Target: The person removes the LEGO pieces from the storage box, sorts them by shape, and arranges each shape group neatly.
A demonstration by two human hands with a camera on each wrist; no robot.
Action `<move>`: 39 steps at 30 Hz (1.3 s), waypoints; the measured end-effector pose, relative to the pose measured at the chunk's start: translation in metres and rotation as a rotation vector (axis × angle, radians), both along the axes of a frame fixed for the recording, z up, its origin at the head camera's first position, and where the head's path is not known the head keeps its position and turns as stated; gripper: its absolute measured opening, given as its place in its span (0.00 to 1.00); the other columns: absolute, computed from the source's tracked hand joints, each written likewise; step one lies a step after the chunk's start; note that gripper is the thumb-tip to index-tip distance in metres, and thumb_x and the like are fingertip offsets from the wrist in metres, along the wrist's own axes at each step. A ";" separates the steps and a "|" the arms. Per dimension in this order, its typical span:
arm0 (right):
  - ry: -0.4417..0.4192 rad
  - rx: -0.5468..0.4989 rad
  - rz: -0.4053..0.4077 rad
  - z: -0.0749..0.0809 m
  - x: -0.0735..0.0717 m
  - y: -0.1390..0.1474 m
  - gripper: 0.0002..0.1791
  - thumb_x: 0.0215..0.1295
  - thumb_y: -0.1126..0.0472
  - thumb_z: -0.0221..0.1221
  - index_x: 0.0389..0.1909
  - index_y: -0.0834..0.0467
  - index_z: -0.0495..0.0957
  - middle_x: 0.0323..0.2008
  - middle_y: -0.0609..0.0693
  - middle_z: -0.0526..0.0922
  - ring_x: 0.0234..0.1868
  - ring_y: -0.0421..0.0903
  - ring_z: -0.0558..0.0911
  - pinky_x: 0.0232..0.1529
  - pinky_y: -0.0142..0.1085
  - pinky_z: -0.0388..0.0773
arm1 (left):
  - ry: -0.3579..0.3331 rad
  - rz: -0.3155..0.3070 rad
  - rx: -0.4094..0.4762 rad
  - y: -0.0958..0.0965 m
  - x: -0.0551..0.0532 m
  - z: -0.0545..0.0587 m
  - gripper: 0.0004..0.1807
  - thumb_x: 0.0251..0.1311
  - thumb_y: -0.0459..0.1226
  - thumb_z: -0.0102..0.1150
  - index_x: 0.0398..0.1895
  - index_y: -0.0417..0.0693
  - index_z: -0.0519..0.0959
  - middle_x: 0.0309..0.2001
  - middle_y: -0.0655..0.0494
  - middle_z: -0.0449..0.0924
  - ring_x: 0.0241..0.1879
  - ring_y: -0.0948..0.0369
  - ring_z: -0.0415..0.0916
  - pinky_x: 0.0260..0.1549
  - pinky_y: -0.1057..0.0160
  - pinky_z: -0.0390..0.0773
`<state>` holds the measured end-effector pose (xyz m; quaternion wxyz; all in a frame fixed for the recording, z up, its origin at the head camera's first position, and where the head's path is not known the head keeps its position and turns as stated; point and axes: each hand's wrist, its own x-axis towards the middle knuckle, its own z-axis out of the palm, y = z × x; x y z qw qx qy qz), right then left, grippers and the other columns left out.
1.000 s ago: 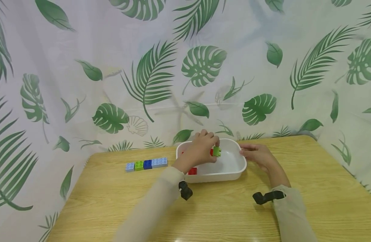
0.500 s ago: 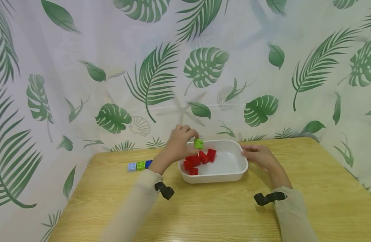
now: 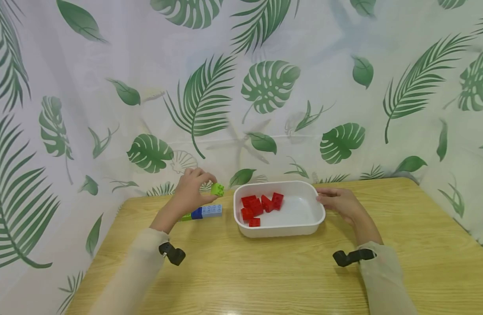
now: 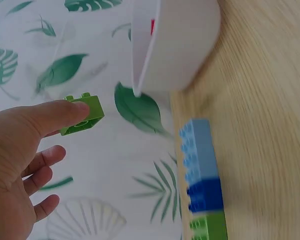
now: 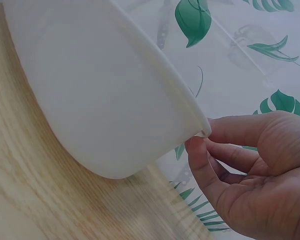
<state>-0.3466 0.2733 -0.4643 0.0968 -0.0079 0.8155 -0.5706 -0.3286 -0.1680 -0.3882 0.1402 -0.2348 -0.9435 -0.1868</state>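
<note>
Room: perhaps a makeshift recording space, mostly hidden from view.
Tabletop [image 3: 265, 275]: wood-grained, yellowish.
Sheeting [image 3: 241, 105]: leaf-printed, hanging behind the tabletop's far edge.
Cameras [image 3: 175, 254]: black, wrist-worn.

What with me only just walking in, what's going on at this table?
A person's left hand pinches a lime-green toy building brick in the air, left of the white tub. The right hand pinches the tub's right rim. Red bricks lie in the tub's left part, and a row of green and blue bricks sits on the table to the tub's left.
</note>
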 end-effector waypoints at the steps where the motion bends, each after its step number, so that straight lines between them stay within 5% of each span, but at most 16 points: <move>1: -0.005 0.000 -0.004 0.000 0.000 0.000 0.31 0.73 0.55 0.60 0.71 0.66 0.69 0.69 0.65 0.73 0.48 0.34 0.82 0.53 0.30 0.82 | -0.007 0.014 -0.006 -0.006 0.001 -0.001 0.20 0.54 0.43 0.76 0.49 0.51 0.81 0.48 0.48 0.78 0.52 0.47 0.67 0.52 0.44 0.69; 20: -0.024 0.006 -0.021 0.001 0.002 -0.001 0.32 0.72 0.54 0.62 0.71 0.65 0.69 0.66 0.61 0.76 0.47 0.35 0.81 0.53 0.31 0.81 | -0.102 0.249 0.008 -0.110 0.016 -0.038 0.21 0.56 0.41 0.75 0.51 0.44 0.82 0.47 0.39 0.79 0.48 0.44 0.66 0.45 0.45 0.66; 30: -0.020 -0.002 -0.021 0.001 0.001 0.000 0.31 0.72 0.55 0.62 0.70 0.66 0.69 0.64 0.58 0.78 0.45 0.34 0.81 0.51 0.29 0.81 | -0.121 0.300 -0.023 -0.136 0.021 -0.051 0.20 0.54 0.41 0.76 0.48 0.44 0.83 0.45 0.38 0.80 0.46 0.43 0.68 0.46 0.44 0.67; 39: -0.004 -0.026 -0.005 0.001 -0.001 0.000 0.32 0.73 0.56 0.61 0.71 0.68 0.68 0.66 0.63 0.76 0.45 0.33 0.81 0.51 0.30 0.82 | -0.168 0.299 0.000 -0.147 0.023 -0.059 0.19 0.55 0.37 0.74 0.49 0.43 0.82 0.48 0.37 0.81 0.54 0.38 0.68 0.56 0.38 0.64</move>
